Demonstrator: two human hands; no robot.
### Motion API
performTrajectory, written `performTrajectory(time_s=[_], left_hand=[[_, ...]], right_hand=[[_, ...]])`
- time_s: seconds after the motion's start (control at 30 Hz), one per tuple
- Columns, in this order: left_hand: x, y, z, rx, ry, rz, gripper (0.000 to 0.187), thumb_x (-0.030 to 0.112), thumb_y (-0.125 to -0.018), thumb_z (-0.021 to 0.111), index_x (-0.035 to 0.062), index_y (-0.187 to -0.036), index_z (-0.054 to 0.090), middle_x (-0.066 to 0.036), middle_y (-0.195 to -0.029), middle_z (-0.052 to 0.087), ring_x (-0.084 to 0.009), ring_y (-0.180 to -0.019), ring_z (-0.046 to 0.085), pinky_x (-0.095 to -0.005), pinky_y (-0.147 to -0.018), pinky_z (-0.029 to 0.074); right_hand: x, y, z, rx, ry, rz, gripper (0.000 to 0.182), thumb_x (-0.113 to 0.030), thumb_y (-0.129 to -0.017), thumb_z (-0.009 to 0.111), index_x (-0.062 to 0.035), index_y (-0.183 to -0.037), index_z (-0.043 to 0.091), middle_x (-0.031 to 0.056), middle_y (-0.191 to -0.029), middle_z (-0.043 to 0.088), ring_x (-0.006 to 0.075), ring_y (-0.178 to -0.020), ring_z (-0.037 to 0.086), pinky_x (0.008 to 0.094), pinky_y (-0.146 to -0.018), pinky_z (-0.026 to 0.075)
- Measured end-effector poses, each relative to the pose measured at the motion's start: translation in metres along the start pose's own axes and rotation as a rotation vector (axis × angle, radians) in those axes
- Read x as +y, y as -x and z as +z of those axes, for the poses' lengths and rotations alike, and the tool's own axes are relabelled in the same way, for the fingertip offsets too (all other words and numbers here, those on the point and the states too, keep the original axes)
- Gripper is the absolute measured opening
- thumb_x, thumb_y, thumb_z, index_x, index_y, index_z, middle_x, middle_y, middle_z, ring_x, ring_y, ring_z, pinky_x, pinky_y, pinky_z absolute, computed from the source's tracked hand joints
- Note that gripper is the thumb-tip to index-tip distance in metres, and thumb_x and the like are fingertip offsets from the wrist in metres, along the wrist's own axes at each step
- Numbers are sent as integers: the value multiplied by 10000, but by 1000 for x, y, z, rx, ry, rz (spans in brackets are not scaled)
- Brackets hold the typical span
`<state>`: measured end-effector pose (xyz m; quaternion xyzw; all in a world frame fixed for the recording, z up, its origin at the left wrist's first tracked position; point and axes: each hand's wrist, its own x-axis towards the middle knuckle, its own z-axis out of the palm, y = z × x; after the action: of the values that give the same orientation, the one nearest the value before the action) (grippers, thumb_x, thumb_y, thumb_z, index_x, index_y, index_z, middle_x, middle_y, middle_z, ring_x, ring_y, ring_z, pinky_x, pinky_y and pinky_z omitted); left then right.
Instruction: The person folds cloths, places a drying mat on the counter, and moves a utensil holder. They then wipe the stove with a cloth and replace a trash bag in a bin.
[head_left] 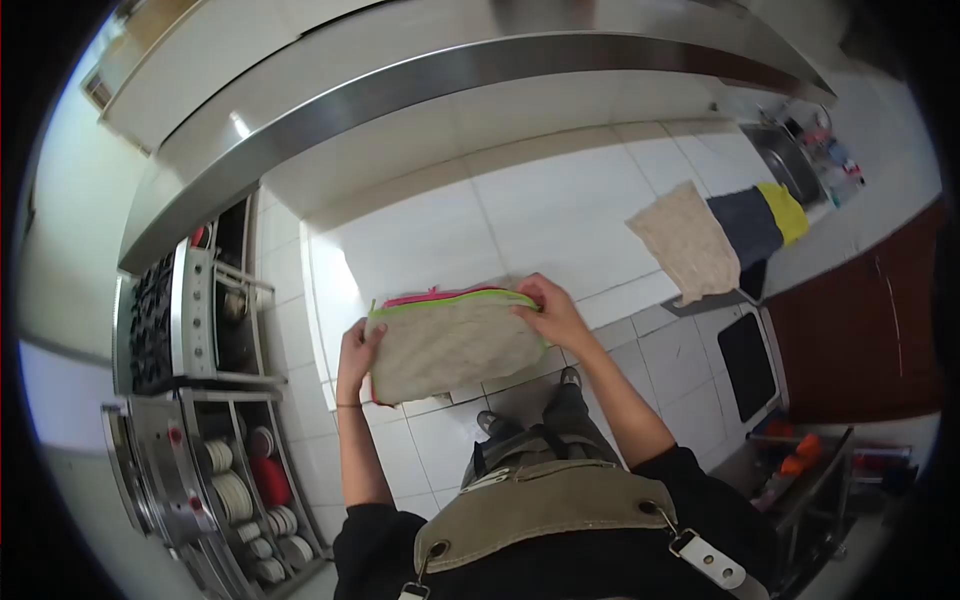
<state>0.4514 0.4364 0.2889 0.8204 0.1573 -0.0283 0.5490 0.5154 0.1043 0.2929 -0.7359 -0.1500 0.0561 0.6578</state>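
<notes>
A beige cloth (455, 345) with a bright green edge hangs spread between my two hands at the front edge of the white tiled counter (400, 230). A strip of pink edging (430, 294) shows behind its top. My left hand (358, 352) grips the cloth's left side, thumb on the front. My right hand (552, 312) pinches the upper right corner between thumb and fingers. Further right on the counter lie another beige cloth (690, 240), a dark grey cloth (745, 222) and a yellow cloth (783, 212), side by side and overlapping.
A stove (165, 320) stands at the left, above a rack of plates (235, 500). A metal sink (785, 160) is at the far right. Brown cabinet doors (860, 320) and a crate with orange items (800, 455) are at the right. A metal hood edge (480, 65) spans the top.
</notes>
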Motion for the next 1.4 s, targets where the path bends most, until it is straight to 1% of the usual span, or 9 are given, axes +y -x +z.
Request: performTrajectory(time_s=[0.17, 0.3, 0.43, 0.53, 0.8, 1.0, 1.07, 1.13, 1.4], left_hand=[[73, 12, 64, -290, 301, 148, 217, 121, -851, 554, -1, -1030, 570, -11, -919, 610, -91, -822, 522, -257, -776, 405], [105, -9, 119, -252, 279, 200, 192, 136, -854, 564, 6, -995, 564, 2, -870, 590, -83, -802, 497, -247, -754, 391], [99, -69, 161, -63, 336, 190, 336, 192, -857, 559, -10, -1121, 506, -58, -963, 581, -123, -860, 530, -277, -708, 429], [84, -102, 201, 604, -315, 308, 540, 151, -787, 585, -40, -1247, 374, -212, -1177, 458, -308, -1046, 453, -386, -893, 367], [158, -102, 379, 87, -373, 518, 430, 213, -764, 593, 33, -1150, 534, -160, -1207, 499, -317, -1149, 420, -437, -991, 287], [196, -95, 486, 207, -724, 529, 388, 279, -746, 608, 49, -1055, 559, -110, -1124, 533, -295, -1112, 420, -541, -944, 223], [203, -91, 490, 248, -834, 556, 345, 273, -753, 600, 43, -1008, 568, -100, -1075, 557, -294, -1068, 461, -514, -936, 257], [215, -84, 481, -288, -423, 450, 250, 226, -777, 619, 19, -902, 559, -85, -888, 580, -214, -872, 539, -390, -852, 371], [255, 38, 315, -369, 339, 162, 203, 60, -708, 727, 31, -809, 554, 28, -736, 527, -27, -702, 462, -197, -590, 371]], right_hand=[[-35, 26, -126, 88, 167, 204, 216, -35, -779, 631, -19, -959, 513, 71, -833, 610, 112, -749, 572, 243, -671, 454], [-27, 1, -195, 204, 264, -86, 214, -8, -797, 602, -25, -988, 508, 30, -850, 601, 87, -811, 558, 223, -687, 453], [-24, -46, -218, 368, 194, -113, 209, -40, -825, 564, -26, -1030, 522, 69, -979, 598, 148, -883, 568, 262, -760, 451], [-5, -51, -250, 314, 315, -141, 245, -48, -782, 564, -25, -1024, 532, 133, -1001, 586, 238, -926, 566, 328, -817, 445], [110, -67, -413, 452, 671, 97, 329, -71, -755, 530, -23, -1081, 533, 184, -1000, 580, 313, -932, 558, 368, -819, 442], [121, -101, -436, 389, 821, 249, 433, -170, -728, 603, -13, -1125, 536, 212, -999, 604, 337, -961, 573, 375, -828, 451], [111, -100, -433, 347, 848, 293, 430, -193, -718, 624, -6, -1100, 557, 211, -975, 614, 342, -950, 578, 380, -817, 458], [100, -94, -442, 82, 902, 366, 375, -245, -706, 659, 11, -976, 611, 174, -878, 636, 279, -869, 609, 342, -760, 476], [-56, 31, -452, -495, 149, 246, 195, -139, -756, 704, -32, -891, 614, -33, -740, 585, 13, -644, 476, 197, -522, 366]])
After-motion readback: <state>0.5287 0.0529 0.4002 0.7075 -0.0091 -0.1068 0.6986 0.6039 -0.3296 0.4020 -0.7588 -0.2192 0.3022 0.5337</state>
